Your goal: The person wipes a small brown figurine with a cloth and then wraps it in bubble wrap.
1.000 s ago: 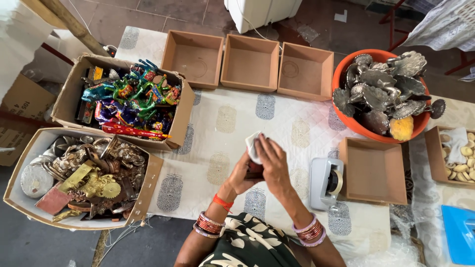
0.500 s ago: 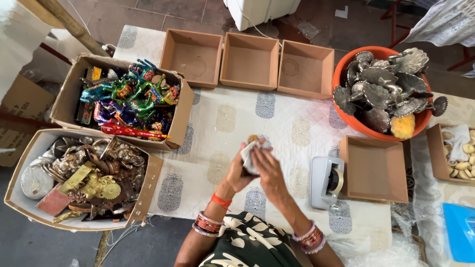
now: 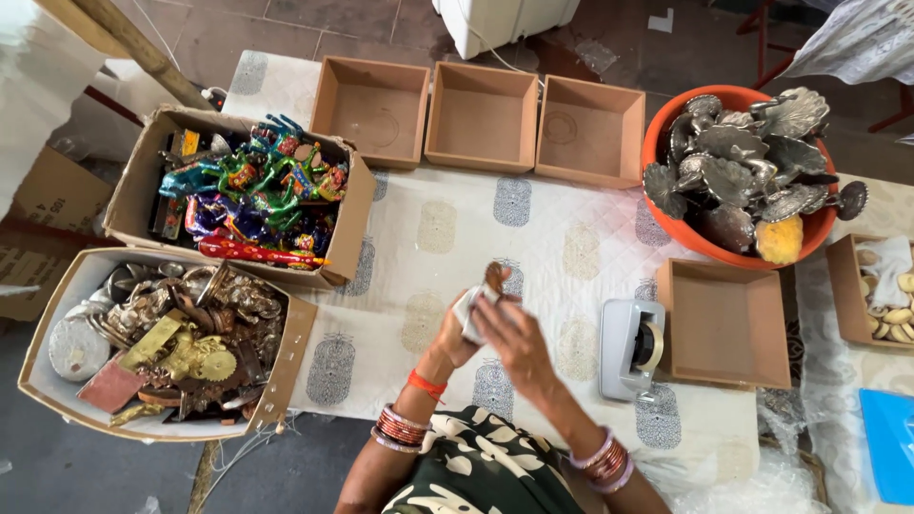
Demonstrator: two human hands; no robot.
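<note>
Small brown ornament (image 3: 494, 277) was held together with a white cloth (image 3: 468, 314) above the desk (image 3: 552, 238), just left of the tape dispenser (image 3: 630, 348). Left hand (image 3: 455, 328) was closed around the cloth and the ornament's lower part; right hand (image 3: 514, 333) was laid over the cloth from the dispenser side, fingers curled, exact contact with the ornament not discernible.

Risk, as judged: only the top of the ornament was exposed and the cloth was bunched, so a slip out of the fabric onto the desk looked possible. Wrist bangles (image 3: 602, 459) could snag the cloth.

Containers, relative to the dispenser:
- Empty brown tray (image 3: 724, 324) was set just right of it.
- Three empty brown trays (image 3: 481, 116) were lined up beyond it, at the far desk edge.
- Orange tub (image 3: 666, 143), beyond-right, was heaped with grey metal peacock-shaped pieces plus one yellow item.
- Cardboard box (image 3: 133, 190), far left, was filled with bright painted figures.
- Second box (image 3: 286, 352), nearer left, was filled with brass and metal pieces.
- Tray at far right edge (image 3: 843, 276) held pale small pieces, cropped.
</note>
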